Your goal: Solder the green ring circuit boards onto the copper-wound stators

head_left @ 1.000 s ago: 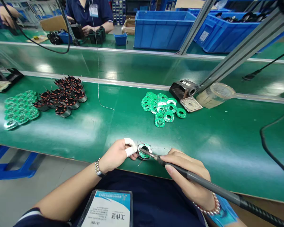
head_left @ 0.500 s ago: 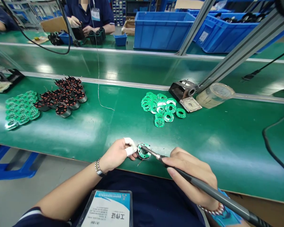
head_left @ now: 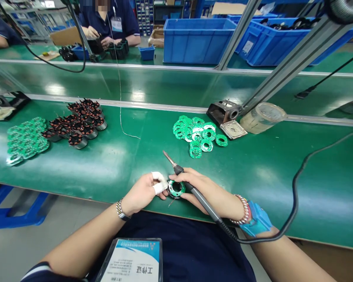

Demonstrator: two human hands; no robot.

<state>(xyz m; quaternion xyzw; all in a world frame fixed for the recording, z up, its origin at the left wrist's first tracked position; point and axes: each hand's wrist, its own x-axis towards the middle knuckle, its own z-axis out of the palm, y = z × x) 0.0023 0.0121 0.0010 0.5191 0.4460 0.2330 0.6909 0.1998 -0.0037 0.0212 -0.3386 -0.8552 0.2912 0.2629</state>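
A ring-shaped green circuit board (head_left: 173,192) on a round motor part lies near the table's front edge. My left hand (head_left: 145,191), with white wraps on thumb and finger, pinches its left side. In my right hand (head_left: 206,190) is a soldering iron (head_left: 204,201), its metal tip pointing up and left above the table, away from the board. Fingers of that hand also touch the board's right side. Thin wires stick out below the part. A thin strand of wire (head_left: 120,113) hangs down behind my hands onto the table.
Loose green ring boards (head_left: 206,145) lie beyond my right hand, beside an iron stand (head_left: 223,111) and a plastic tub (head_left: 263,117). Stacked boards (head_left: 26,139) and wound motor cores (head_left: 78,140) sit at left. Blue bins (head_left: 194,43) and a person (head_left: 123,27) are across the bench.
My right hand has moved left to the part. The iron's tip has left the board and now points up and left. Its cable now loops over the table at right.
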